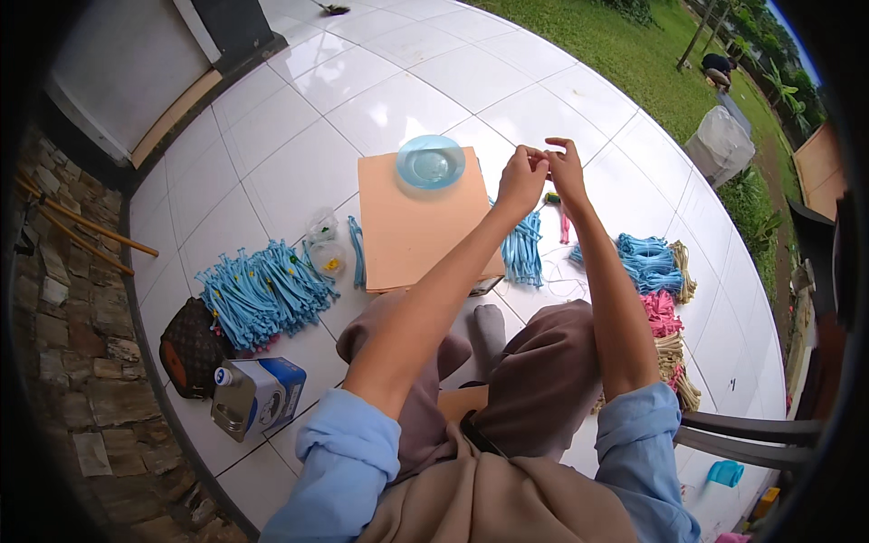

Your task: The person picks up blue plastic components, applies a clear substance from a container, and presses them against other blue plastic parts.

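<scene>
My left hand (523, 179) and my right hand (567, 172) meet in front of me, past the right edge of a peach-coloured board (421, 231). Both sets of fingertips pinch together; whatever lies between them is too small or hidden to make out. Near the board's far edge stands a clear blue bowl (431, 163), which looks to hold clear liquid. Just below my hands lies a bundle of light blue cord pieces (522, 249). A pink-handled tool with a dark green and yellow head (563, 222) rests on the tiles beside it.
To the left are a large pile of blue cords (267, 294), small clear bags (326, 258), a brown pouch (192, 348) and a metal can (260, 395). Blue (647, 262), pink (661, 314) and beige bundles (672, 357) lie right. A dark curved bar (751, 430) stands lower right.
</scene>
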The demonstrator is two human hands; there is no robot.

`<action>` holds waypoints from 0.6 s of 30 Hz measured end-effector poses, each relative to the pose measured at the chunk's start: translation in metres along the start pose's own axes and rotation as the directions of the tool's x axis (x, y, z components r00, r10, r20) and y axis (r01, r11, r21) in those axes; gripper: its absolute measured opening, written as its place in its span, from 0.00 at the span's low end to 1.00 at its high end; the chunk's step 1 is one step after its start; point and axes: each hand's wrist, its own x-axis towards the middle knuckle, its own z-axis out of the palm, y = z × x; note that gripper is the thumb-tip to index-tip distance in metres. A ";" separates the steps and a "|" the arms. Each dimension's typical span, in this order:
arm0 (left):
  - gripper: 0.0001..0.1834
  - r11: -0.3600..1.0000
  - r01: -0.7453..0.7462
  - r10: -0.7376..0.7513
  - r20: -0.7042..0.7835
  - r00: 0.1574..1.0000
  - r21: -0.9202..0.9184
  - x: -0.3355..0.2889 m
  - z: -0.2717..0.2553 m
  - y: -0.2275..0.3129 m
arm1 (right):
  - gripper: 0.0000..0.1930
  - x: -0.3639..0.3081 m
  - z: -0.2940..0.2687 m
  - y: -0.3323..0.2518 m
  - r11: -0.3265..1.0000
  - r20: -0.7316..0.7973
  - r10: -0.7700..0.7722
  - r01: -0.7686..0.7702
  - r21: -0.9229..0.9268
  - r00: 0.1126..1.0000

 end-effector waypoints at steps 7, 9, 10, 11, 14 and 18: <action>0.14 0.946 0.274 -0.254 -0.128 0.959 0.174 -0.042 0.119 -0.180 | 0.17 -0.041 -0.095 0.195 0.847 -0.041 0.422 -0.410 -0.338 0.906; 0.17 0.894 0.434 -0.407 -0.201 0.891 0.113 -0.045 0.124 -0.212 | 0.17 -0.054 -0.091 0.239 0.847 -0.069 0.353 -0.350 -0.400 0.933; 0.17 0.883 0.454 -0.429 -0.186 0.884 0.122 -0.045 0.131 -0.227 | 0.18 -0.058 -0.089 0.259 0.866 -0.094 0.295 -0.308 -0.394 0.951; 0.19 0.870 0.483 -0.441 -0.281 0.852 0.100 -0.044 0.132 -0.239 | 0.19 -0.057 -0.081 0.271 0.881 -0.113 0.258 -0.282 -0.380 0.959; 0.21 0.821 0.572 -0.529 -0.366 0.766 0.010 -0.037 0.139 -0.267 | 0.21 -0.048 -0.058 0.285 0.901 -0.136 0.245 -0.277 -0.333 0.960; 0.21 0.789 0.574 -0.612 -0.371 0.698 -0.219 -0.024 0.147 -0.280 | 0.18 -0.032 -0.049 0.273 0.913 -0.113 0.312 -0.330 -0.237 0.943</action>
